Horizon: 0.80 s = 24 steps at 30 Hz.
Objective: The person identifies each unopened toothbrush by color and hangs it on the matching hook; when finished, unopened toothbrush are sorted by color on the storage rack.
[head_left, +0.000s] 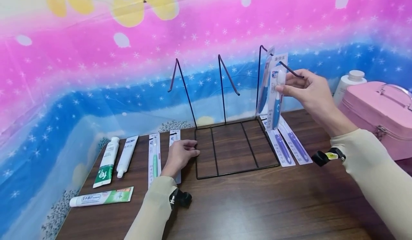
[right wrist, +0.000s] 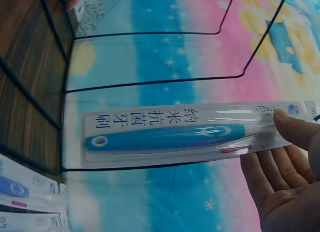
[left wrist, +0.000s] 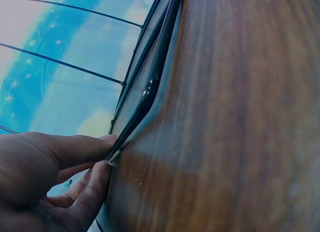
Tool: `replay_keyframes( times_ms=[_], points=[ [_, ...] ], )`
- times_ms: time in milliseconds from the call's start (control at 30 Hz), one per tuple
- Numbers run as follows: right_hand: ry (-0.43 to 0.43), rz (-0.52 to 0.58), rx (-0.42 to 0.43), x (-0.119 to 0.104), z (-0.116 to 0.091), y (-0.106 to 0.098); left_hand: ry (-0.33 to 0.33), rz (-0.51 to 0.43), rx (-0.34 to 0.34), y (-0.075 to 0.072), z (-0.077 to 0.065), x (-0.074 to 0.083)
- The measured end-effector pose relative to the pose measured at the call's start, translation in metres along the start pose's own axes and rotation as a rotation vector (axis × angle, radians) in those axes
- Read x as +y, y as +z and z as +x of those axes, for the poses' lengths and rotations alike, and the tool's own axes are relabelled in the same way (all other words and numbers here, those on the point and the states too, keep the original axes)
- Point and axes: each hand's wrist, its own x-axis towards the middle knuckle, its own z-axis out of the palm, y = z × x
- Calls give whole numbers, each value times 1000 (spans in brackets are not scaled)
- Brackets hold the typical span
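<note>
one blue brush (head_left: 264, 94) hung, right hand (head_left: 310, 93) pinching a second brush (head_left: 275, 115) on that hook (head_left: 291, 70), left hand (head_left: 181, 156) pinching the rack (head_left: 225, 122); green brush (head_left: 155, 163) and purple ones (head_left: 284, 148) not hung yet, other hooks (head_left: 229, 75) bare

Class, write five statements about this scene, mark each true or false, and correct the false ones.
1. The left grip pinches the rack. True.
2. Three tubes lie on the table. True.
3. The tubes are right of the rack in the head view. False: they are left of it.
4. The right grip holds a blue toothbrush. True.
5. The blue toothbrush lies flat on the table. False: it is held roughly upright.
</note>
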Motion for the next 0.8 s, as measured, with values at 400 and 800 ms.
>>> replay_keyframes(
  times_ms=[400, 800],
  points=[
    [-11, -56, 59, 8, 17, 4, 12, -8, -5, -1, 2, 1],
    [-23, 79, 72, 7, 24, 12, 14, -4, -6, -2, 1, 1]
  ],
)
